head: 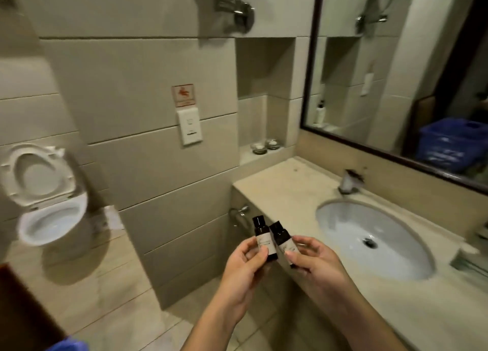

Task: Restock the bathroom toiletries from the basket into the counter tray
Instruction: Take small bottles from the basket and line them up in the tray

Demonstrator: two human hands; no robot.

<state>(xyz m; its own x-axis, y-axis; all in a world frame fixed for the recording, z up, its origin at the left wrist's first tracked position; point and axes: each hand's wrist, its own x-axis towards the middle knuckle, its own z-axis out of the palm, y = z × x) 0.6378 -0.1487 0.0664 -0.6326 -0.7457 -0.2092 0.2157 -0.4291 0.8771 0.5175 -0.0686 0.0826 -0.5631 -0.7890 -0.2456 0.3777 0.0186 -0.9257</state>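
Low in the centre of the frame, just off the counter (277,192) edge, your left hand (243,266) pinches the left bottle (261,232) by its label. Your right hand (317,261) pinches the tilted right bottle (281,236) the same way, and the two bottles touch. Both look small, light, rigid and probably slick. Grip the labelled bodies, not the caps.

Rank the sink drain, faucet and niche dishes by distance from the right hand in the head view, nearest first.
1. sink drain: in the basin, just right of the right hand, which holds a dark bottle.
2. faucet: behind the basin, below the mirror.
3. niche dishes: in the wall recess, past the far end of the counter.
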